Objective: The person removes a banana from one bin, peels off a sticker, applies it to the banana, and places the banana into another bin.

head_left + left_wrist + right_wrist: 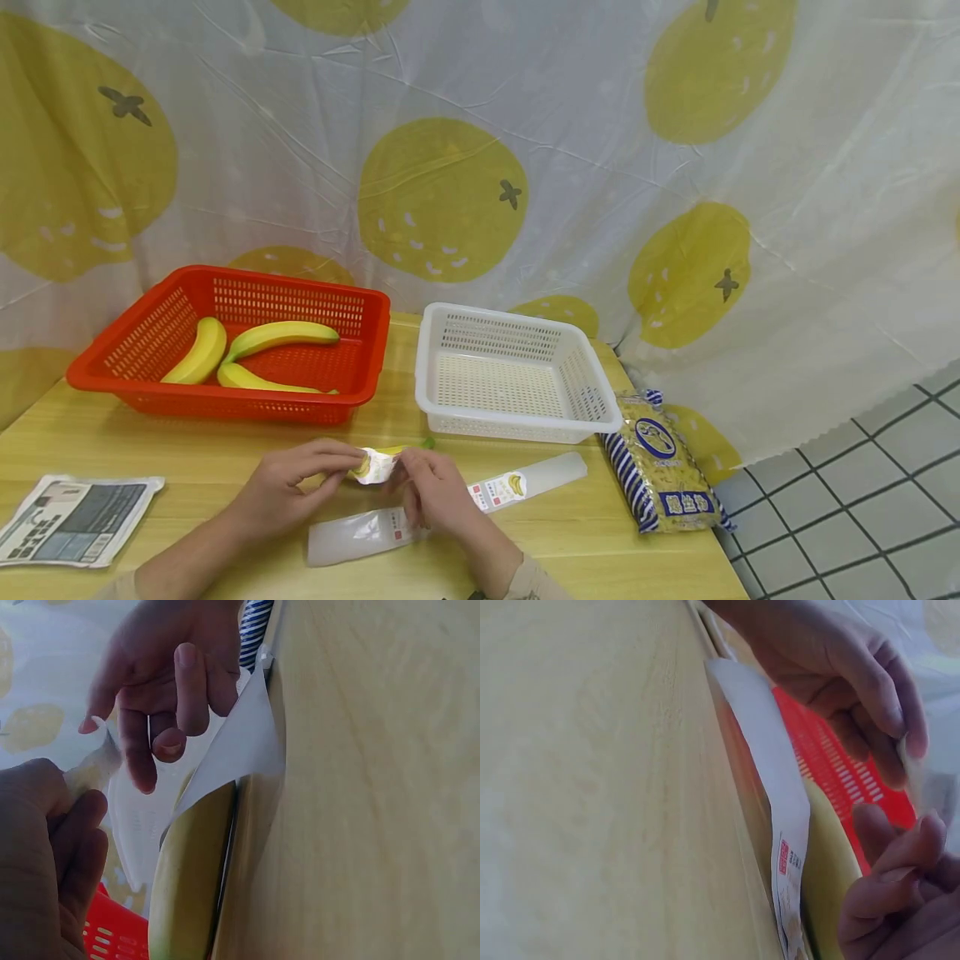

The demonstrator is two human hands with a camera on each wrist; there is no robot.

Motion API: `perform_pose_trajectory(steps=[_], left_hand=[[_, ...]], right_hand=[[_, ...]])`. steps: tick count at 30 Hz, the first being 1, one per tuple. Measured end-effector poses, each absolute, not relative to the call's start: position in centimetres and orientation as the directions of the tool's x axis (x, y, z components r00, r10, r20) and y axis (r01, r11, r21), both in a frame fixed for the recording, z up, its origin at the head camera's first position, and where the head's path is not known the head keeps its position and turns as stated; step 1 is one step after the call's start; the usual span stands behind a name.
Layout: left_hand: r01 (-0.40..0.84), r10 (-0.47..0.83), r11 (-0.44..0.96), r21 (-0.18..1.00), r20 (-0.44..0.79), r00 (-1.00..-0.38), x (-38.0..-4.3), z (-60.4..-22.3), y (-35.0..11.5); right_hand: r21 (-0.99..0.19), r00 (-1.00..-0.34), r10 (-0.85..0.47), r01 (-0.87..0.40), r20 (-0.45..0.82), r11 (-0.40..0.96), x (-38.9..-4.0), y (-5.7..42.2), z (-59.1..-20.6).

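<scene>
My left hand (288,483) pinches the left end of a small white sticker (375,468) with a banana picture on it, held up off the table. Close by, at the sticker's right edge, is my right hand (438,487), its fingers loosely bent and spread; the left wrist view shows one fingertip right at the curled edge. A single yellow banana (191,877) lies on the table just beyond the hands, partly hidden by them in the head view. Beneath the right hand runs a long pale backing strip (360,537) with printed banana labels (498,490).
A red basket (247,404) holding several bananas (281,336) stands at the back left. Right of it is a white basket (517,423). A yellow bag with blue stripes (660,467) lies at the table's right edge, a grey-white printed packet (78,521) at the left.
</scene>
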State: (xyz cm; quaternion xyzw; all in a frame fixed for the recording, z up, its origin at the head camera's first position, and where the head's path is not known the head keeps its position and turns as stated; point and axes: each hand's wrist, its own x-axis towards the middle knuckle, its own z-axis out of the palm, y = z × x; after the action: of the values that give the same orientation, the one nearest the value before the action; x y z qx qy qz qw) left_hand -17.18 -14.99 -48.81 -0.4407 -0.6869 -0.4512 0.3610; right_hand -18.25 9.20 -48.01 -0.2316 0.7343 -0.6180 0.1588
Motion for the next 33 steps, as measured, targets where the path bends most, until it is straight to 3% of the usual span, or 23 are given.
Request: perform_pose_trajectory(steps=[5, 10, 12, 15, 18, 21, 27, 33], left_hand=[[0.95, 0.364, 0.141, 0.278, 0.878, -0.311, -17.1, -49.0, -15.0], [0.943, 0.39, 0.212, 0.256, 0.863, -0.322, -17.1, -49.6, -15.1], [0.927, 0.38, 0.254, 0.276, 0.853, -0.358, -17.1, -49.6, -15.1], [0.871, 0.349, 0.324, 0.368, 0.81, -0.472, -16.9, -49.5, -15.0], [0.774, 0.281, 0.405, 0.486, 0.739, -0.612, -16.6, -49.3, -15.0], [0.706, 0.241, 0.47, 0.529, 0.693, -0.68, -16.7, -49.4, -15.0], [0.689, 0.218, 0.517, 0.508, 0.7, -0.68, -17.2, -49.7, -15.1], [0.659, 0.195, 0.528, 0.536, 0.678, -0.709, -17.5, -50.0, -15.1]], right_hand=[[-0.991, -0.898, -0.437, -0.097, 0.047, 0.092, -18.4, 8.9, -47.9], [-0.993, -0.934, -0.352, -0.088, 0.054, 0.083, -18.2, 8.7, -47.8], [-0.989, -0.935, -0.342, -0.124, 0.087, 0.086, -18.2, 8.7, -47.9], [-0.965, -0.923, -0.346, -0.226, 0.169, 0.133, -18.3, 8.6, -48.2], [-0.915, -0.89, -0.367, -0.356, 0.27, 0.189, -18.2, 8.6, -48.2], [-0.862, -0.843, -0.406, -0.462, 0.353, 0.21, -18.1, 8.6, -48.2], [-0.718, -0.723, -0.45, -0.659, 0.524, 0.223, -18.3, 8.6, -48.4], [-0.535, -0.633, -0.438, -0.774, 0.638, 0.338, -18.7, 8.5, -48.6]])
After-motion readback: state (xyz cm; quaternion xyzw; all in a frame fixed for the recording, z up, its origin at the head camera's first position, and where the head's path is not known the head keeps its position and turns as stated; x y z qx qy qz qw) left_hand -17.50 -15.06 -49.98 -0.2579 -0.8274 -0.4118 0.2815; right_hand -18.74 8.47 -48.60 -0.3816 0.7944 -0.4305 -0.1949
